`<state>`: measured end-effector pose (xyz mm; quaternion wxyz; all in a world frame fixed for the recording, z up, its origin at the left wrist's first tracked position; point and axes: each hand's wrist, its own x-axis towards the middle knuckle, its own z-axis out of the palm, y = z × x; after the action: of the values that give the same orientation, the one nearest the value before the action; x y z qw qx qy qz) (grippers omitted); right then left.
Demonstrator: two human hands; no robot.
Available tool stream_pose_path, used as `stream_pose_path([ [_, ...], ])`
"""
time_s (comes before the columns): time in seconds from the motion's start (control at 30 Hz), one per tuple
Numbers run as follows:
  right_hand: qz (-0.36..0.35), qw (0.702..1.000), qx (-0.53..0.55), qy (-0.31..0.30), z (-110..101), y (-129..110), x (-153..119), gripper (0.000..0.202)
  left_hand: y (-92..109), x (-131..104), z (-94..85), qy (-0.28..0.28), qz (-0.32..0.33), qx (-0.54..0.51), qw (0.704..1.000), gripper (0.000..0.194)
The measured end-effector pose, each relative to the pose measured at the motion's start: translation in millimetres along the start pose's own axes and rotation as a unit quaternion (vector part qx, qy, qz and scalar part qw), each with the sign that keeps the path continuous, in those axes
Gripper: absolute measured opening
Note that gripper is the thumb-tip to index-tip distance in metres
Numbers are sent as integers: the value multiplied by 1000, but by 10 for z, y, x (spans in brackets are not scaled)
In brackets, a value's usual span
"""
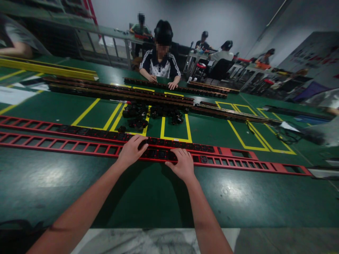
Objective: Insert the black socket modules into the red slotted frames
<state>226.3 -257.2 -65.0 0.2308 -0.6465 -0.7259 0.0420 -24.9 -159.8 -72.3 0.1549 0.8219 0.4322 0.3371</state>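
Note:
Two long red slotted frames lie side by side across the green table. The nearer red frame (pixel 233 162) has black sockets (pixel 162 154) in its middle slots and bare slots toward both ends. The farther red frame (pixel 225 151) carries a long row of black sockets. My left hand (pixel 132 151) is at the nearer frame, its thumb and fingers closed round a small black piece. My right hand (pixel 182 162) rests over the same frame, right of the middle sockets, fingers curved and thumb apart; a black socket shows between them.
Piles of loose black parts (pixel 136 114) sit beyond the frames. Long dark rails (pixel 119 92) lie farther back, with yellow rails (pixel 47 68) at the left. Across the green table (pixel 53 173) a person (pixel 160 60) works; others sit behind.

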Motion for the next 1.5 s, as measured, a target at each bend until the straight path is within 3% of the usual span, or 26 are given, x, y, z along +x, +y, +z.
stream_pose_path([
  [1.23, 1, 1000, -1, -1, -2, -3, 7, 47, -20, -7, 14, 3, 4, 2, 1000, 28],
  [1.5, -2, 1000, -4, 1, 15, 10, 4, 48, -61, -12, 33, 15, 31, 14, 999, 30],
])
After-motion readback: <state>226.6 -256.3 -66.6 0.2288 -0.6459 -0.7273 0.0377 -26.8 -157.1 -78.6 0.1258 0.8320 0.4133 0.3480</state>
